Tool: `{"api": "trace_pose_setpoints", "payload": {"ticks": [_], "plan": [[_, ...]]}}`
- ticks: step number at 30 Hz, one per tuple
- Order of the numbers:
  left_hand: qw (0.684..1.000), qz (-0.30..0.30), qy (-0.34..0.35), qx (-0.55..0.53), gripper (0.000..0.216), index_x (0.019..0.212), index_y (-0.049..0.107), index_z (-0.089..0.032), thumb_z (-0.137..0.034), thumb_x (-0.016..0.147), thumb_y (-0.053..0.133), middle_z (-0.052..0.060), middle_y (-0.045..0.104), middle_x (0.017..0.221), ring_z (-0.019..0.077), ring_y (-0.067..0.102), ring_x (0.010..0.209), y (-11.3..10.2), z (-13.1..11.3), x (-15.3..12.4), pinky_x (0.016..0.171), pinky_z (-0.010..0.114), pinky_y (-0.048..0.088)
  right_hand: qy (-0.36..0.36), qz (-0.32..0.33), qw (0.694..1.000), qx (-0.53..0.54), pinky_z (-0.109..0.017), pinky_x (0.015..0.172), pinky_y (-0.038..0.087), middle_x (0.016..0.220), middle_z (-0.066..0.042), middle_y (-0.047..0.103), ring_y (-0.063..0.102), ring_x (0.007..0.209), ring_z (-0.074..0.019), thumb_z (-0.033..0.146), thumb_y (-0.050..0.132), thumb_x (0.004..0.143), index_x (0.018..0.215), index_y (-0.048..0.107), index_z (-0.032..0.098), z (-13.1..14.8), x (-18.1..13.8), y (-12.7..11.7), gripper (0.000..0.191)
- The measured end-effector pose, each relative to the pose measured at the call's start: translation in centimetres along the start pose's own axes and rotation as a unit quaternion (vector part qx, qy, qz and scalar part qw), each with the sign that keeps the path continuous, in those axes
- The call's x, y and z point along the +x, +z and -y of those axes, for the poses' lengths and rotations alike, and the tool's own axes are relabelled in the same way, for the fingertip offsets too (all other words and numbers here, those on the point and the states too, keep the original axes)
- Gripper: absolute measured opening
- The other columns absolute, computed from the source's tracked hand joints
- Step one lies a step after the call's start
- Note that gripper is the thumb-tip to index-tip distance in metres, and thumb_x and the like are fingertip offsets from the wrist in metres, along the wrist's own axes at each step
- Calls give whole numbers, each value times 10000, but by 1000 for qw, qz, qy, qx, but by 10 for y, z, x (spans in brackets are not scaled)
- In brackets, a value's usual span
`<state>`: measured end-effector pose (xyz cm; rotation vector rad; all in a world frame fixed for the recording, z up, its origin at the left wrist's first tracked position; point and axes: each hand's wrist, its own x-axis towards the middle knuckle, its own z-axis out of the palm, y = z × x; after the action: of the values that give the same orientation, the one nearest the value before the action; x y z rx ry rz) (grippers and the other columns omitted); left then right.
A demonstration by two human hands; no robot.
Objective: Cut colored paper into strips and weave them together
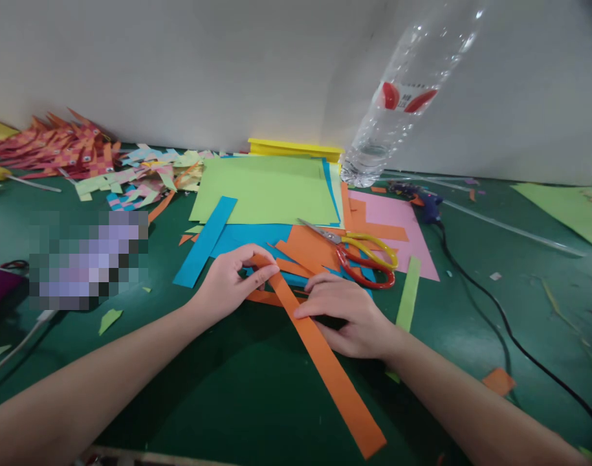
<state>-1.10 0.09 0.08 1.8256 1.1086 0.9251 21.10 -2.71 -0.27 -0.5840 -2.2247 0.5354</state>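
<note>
A long orange paper strip point(334, 378) lies slanted across the green table point(228, 388), running from the middle toward the near right. My left hand point(228, 285) pinches the strip's far end between thumb and fingers. My right hand point(349, 314) rests on the strip a little nearer, fingers curled and pressed down on the paper. More orange strips point(305, 252) and a blue sheet point(247, 236) lie just beyond my hands. Red and yellow scissors point(363, 255) rest right of them, untouched.
Green point(266, 191) and pink point(397, 220) sheets, a loose blue strip point(206, 243) and a light green strip point(408, 294) lie behind. A clear plastic bottle point(397, 97) stands at the back right. A glue gun point(424, 200) with a black cable point(494, 310) lies right. Woven paper pieces point(72, 152) pile up far left.
</note>
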Motion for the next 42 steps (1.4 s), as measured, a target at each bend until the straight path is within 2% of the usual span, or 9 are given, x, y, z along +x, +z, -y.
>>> {"api": "trace_pose_setpoints", "payload": {"ticks": [2, 5, 9, 14, 17, 22, 27, 33, 42], "plan": [[1000, 1, 4, 0, 198, 827, 623, -173, -359, 889, 595, 14, 671, 722, 101, 603, 552, 0, 0, 0, 488, 183, 467, 6, 7, 1000, 7, -355, 820, 529, 703, 4, 725, 655, 629, -138, 174, 553, 875, 878, 645, 235, 1, 0, -1, 110], [1000, 9, 2, -7, 218, 832, 631, -170, -370, 903, 580, 1, 651, 667, 95, 579, 532, 0, 1, 0, 483, 179, 455, 18, 8, 1000, -11, -323, 723, 534, 734, -26, 705, 662, 689, -148, 212, 548, 902, 783, 600, 222, -1, 0, 0, 130], [999, 26, -5, -32, 258, 889, 652, -171, -382, 946, 516, -2, 651, 670, 92, 576, 522, 0, 3, -1, 498, 189, 466, 46, -30, 997, -55, -287, 660, 530, 790, -50, 696, 664, 737, -156, 209, 587, 884, 724, 554, 217, -5, -2, 3, 163], [996, 42, -7, -76, 367, 931, 657, -161, -405, 1005, 394, 26, 676, 739, 116, 624, 590, 0, 2, -1, 591, 238, 505, 143, -91, 982, -84, -253, 598, 508, 705, 4, 667, 635, 635, -130, 197, 623, 846, 745, 546, 225, -8, -4, 3, 131], [992, 34, -4, -121, 430, 927, 644, -151, -428, 1021, 331, 45, 692, 785, 126, 636, 606, 0, 2, -1, 661, 279, 521, 167, -118, 974, -100, -252, 579, 506, 698, 11, 673, 634, 618, -133, 200, 635, 832, 754, 559, 231, -7, -3, 2, 113], [992, 41, 7, -118, 346, 879, 614, -151, -413, 991, 418, 49, 688, 828, 120, 640, 622, 0, 3, 0, 661, 268, 523, 170, -129, 971, -104, -241, 584, 512, 709, 15, 688, 646, 625, -129, 184, 631, 832, 779, 574, 232, -6, -3, 1, 91], [999, 30, -16, -41, 214, 986, 595, -172, -368, 897, 596, 4, 668, 765, 107, 636, 601, 0, 3, 1, 539, 203, 477, 142, -112, 977, -115, -234, 607, 511, 734, 20, 701, 649, 635, -119, 172, 635, 832, 794, 588, 231, -9, -6, 3, 84], [999, 14, -5, -32, 168, 856, 582, -168, -331, 896, 592, -14, 645, 697, 80, 603, 556, 1, 2, 1, 541, 180, 472, 106, -101, 982, -119, -242, 628, 519, 745, 13, 703, 658, 652, -124, 150, 616, 836, 820, 586, 233, -10, -6, 3, 90], [999, 10, 8, -49, 157, 836, 555, -171, -312, 900, 580, 0, 678, 716, 83, 612, 556, 1, 3, 1, 545, 181, 490, 111, -116, 977, -143, -243, 628, 543, 782, 6, 716, 662, 649, -122, 177, 615, 840, 883, 587, 236, -9, -6, 4, 79]]}}
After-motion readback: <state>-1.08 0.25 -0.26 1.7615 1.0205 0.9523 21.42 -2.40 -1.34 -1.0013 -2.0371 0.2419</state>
